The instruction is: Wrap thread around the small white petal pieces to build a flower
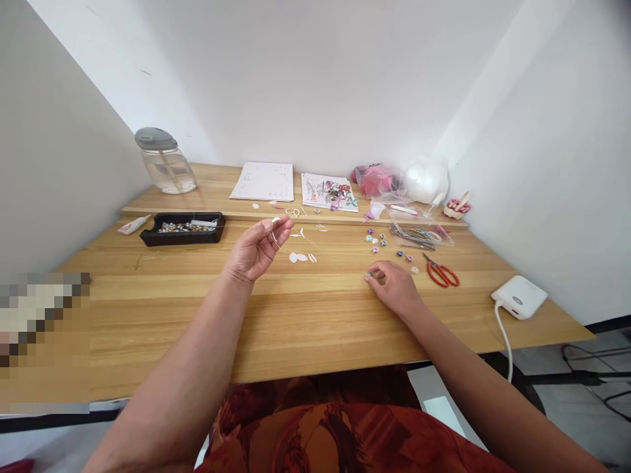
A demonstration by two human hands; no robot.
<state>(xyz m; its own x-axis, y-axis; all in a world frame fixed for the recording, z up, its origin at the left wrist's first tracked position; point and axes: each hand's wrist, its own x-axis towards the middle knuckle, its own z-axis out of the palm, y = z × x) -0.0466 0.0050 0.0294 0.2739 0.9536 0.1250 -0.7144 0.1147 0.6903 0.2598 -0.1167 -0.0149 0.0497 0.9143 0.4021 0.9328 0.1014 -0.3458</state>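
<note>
My left hand [261,246] is raised above the middle of the table, its thumb and fingers pinched on a small pale piece [276,220] whose kind I cannot make out. My right hand [396,287] rests low over the table, fingertips closed on a small roundish thing, mostly hidden, that resembles the bobbins close by. Several thread bobbins [375,241] lie just beyond that hand. To its right are orange-handled scissors [444,272]. White oval cut-outs [298,257] lie flat to the right of my left hand.
A black tray [183,239] of beads, a glue tube [134,225] and a water jug [170,171] stand left. On the back ledge are paper sheets [263,180], small ornaments [335,192] and a bag of white stuffing [426,177]. A white corded box [520,297] sits right.
</note>
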